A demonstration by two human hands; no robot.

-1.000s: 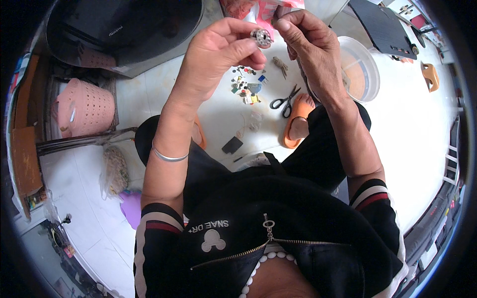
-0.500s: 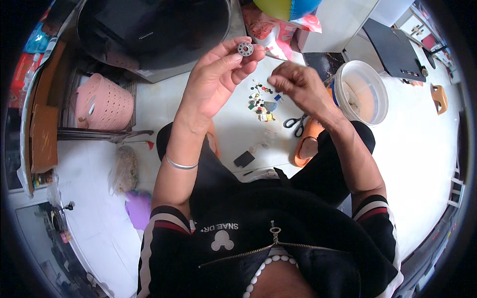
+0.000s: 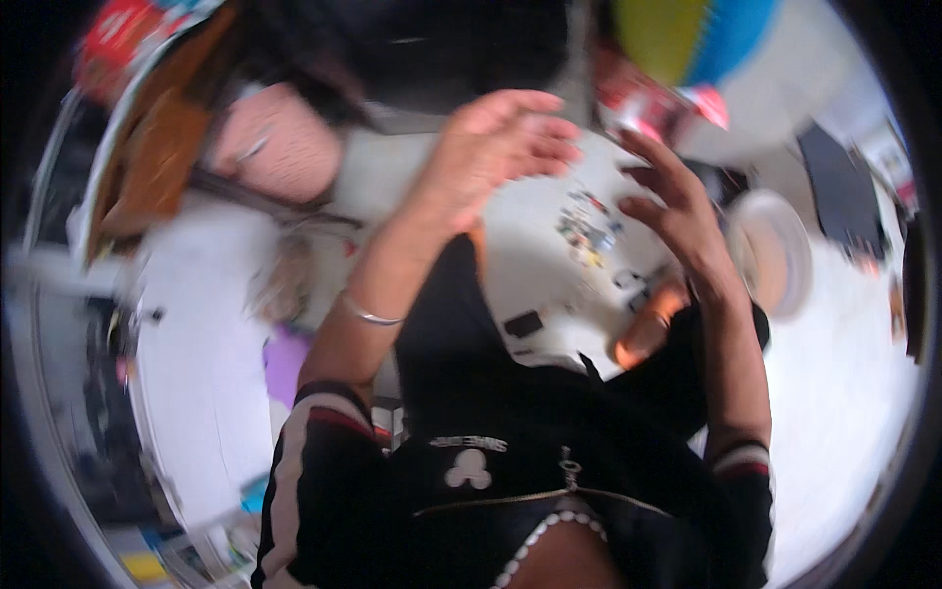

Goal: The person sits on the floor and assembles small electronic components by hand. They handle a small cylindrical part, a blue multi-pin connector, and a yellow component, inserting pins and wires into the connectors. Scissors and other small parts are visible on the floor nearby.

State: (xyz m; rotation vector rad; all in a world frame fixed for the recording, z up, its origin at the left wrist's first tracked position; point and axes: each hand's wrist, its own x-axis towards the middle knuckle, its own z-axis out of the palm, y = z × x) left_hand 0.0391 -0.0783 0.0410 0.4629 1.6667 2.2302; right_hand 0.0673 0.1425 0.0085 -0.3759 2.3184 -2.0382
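Left hand (image 3: 505,147) and right hand (image 3: 677,208) blurred
Left of the bucket (image 3: 799,273), small pieces (image 3: 592,236) are too smeared to identify; beyond it, the top edge crops a yellow-and-blue ball (image 3: 677,34).

Shiny metal bangle (image 3: 373,316), soft-looking black cloth top (image 3: 392,535), pink plastic basket (image 3: 285,152), smooth glossy floor (image 3: 520,260), translucent plastic bucket (image 3: 803,260)

Bright floor (image 3: 834,422), motion blur, curved edges

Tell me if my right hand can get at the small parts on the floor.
Probably yes: your right hand looks open, and nothing visible blocks its way to the small parts on the floor. It's raised above them, so it would need to come down.
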